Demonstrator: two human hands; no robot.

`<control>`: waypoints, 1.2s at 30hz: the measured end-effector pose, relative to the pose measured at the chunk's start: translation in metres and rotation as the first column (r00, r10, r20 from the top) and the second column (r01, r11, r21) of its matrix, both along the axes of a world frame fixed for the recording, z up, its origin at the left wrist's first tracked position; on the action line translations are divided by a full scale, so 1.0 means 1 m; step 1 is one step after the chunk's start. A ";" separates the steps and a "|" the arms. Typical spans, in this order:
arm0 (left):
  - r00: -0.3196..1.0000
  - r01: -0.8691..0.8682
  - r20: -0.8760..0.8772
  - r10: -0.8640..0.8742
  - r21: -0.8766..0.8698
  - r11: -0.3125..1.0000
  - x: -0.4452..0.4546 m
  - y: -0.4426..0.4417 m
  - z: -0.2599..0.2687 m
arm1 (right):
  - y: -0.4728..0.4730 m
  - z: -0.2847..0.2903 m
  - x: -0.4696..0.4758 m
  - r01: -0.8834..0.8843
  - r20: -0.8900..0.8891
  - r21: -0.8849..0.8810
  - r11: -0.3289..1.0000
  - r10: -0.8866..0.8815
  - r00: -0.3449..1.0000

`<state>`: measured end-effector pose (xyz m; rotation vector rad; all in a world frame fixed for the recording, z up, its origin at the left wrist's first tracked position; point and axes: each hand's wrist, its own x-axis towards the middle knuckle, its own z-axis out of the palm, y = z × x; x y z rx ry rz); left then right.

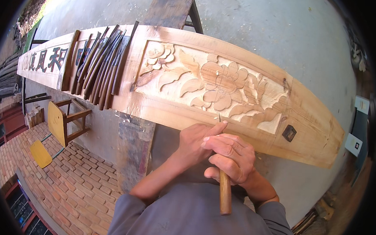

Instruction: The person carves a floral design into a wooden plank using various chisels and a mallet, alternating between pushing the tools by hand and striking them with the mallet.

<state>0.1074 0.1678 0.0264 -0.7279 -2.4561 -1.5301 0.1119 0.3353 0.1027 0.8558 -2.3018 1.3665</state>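
Observation:
A long wooden board lies across the view, with a relief of flowers and leaves carved in a sunken panel. My right hand is closed around a carving chisel's wooden handle, whose butt points towards my body. Just ahead of it, my left hand is on the chisel's front part, one finger stretched towards the tip. The thin blade shows at the panel's near edge, below the flower. Much of the tool is hidden by the hands, and whether the tip touches wood I cannot tell.
Several carving chisels lie in a row across the board's left part, near painted characters. A small dark block sits at the right. Plank trestles support the board. A wooden stool lies tipped over near the brick paving.

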 end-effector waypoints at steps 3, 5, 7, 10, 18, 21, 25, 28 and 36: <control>0.997 -0.066 -0.056 0.056 -0.187 0.980 -0.006 -0.012 0.002 | 0.021 0.002 -0.005 0.099 0.081 -0.136 0.986 -0.088 0.993; 0.973 -0.174 -0.179 0.147 -0.145 0.974 -0.024 -0.013 0.001 | 0.024 -0.007 0.002 0.324 0.312 -0.390 0.862 -0.207 0.927; 0.975 -0.173 -0.168 0.145 -0.165 0.971 -0.040 -0.017 0.007 | 0.036 0.000 -0.014 0.474 0.445 -0.471 0.744 -0.264 0.856; 0.971 -0.212 -0.137 0.194 -0.132 0.968 -0.066 -0.026 0.002 | 0.053 0.007 -0.066 0.546 0.574 -0.566 0.618 -0.180 0.799; 0.980 -0.060 0.187 0.068 -0.048 0.997 -0.206 -0.027 -0.001 | 0.043 -0.026 -0.231 0.411 0.504 -0.800 0.438 0.119 0.855; 0.942 0.135 0.301 -0.147 0.060 0.989 -0.256 -0.008 -0.007 | 0.059 -0.058 -0.261 0.351 0.461 -0.860 0.371 0.268 0.846; 0.800 0.246 0.536 -0.270 0.117 0.962 -0.282 0.011 -0.010 | 0.061 -0.073 -0.273 0.441 0.507 -0.855 0.274 0.264 0.820; 0.728 0.264 0.622 -0.289 0.134 0.955 -0.278 0.013 -0.016 | 0.065 -0.080 -0.275 0.477 0.532 -0.844 0.244 0.277 0.800; 0.765 0.240 0.555 -0.327 0.226 0.944 -0.291 0.001 -0.028 | 0.072 -0.098 -0.285 0.427 0.507 -0.855 0.295 0.298 0.809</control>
